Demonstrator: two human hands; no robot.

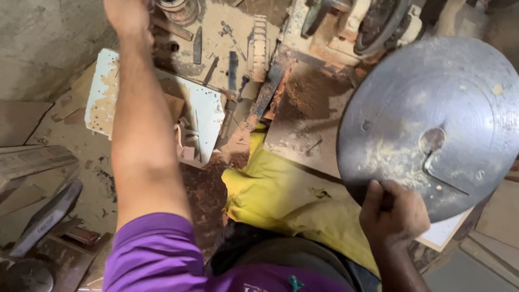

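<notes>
The right hand [393, 212] grips the lower rim of a big grey metal disc [432, 121], fingers closed over the edge, and holds it tilted in the air above the floor, probably so its dusty face with the center hole can be seen. The left hand [127, 15] reaches far forward to a ribbed metal part [175, 8] at the picture's top edge; its fingers are cut off, so I cannot tell its grip. Below lie a yellow cloth [281, 194], a chipped white panel [203, 116], and red sawdust on the floor [208, 189].
</notes>
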